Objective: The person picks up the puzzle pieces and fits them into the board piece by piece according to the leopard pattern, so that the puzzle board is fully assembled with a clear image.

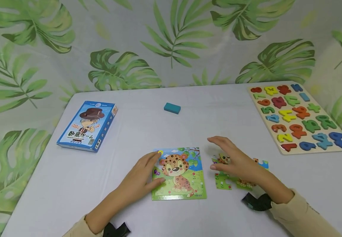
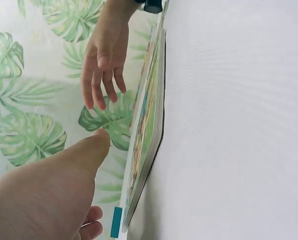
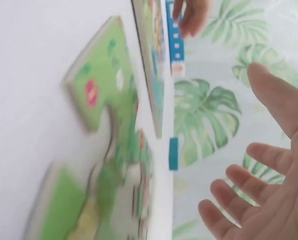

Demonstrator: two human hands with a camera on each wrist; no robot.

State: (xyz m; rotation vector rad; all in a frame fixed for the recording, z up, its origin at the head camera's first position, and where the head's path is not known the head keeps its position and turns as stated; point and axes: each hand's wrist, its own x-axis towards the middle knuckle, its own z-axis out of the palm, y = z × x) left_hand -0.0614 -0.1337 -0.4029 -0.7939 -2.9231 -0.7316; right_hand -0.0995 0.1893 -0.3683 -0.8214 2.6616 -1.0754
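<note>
A square leopard jigsaw puzzle [image 1: 182, 174] lies flat in the middle of the table, its cub picture facing up. Over its left edge hovers my left hand [image 1: 138, 174], fingers extended near the upper left corner and thumb pointing across the picture. To the right of the puzzle, my right hand [image 1: 239, 164] hangs above loose puzzle pieces [image 1: 223, 182], partly hiding them. Its fingers are spread and hold nothing. Close up in the right wrist view, a green puzzle piece [image 3: 101, 80] with a red flower lies below the hand, and other pieces blur together.
Behind the puzzle sits a small teal block [image 1: 172, 108]. A blue game box [image 1: 88, 126] with a hatted cartoon figure lies at the left. At the back right is a wooden number board [image 1: 273, 140] with colourful pieces. A leaf-patterned cloth [image 1: 123, 36] hangs behind the table.
</note>
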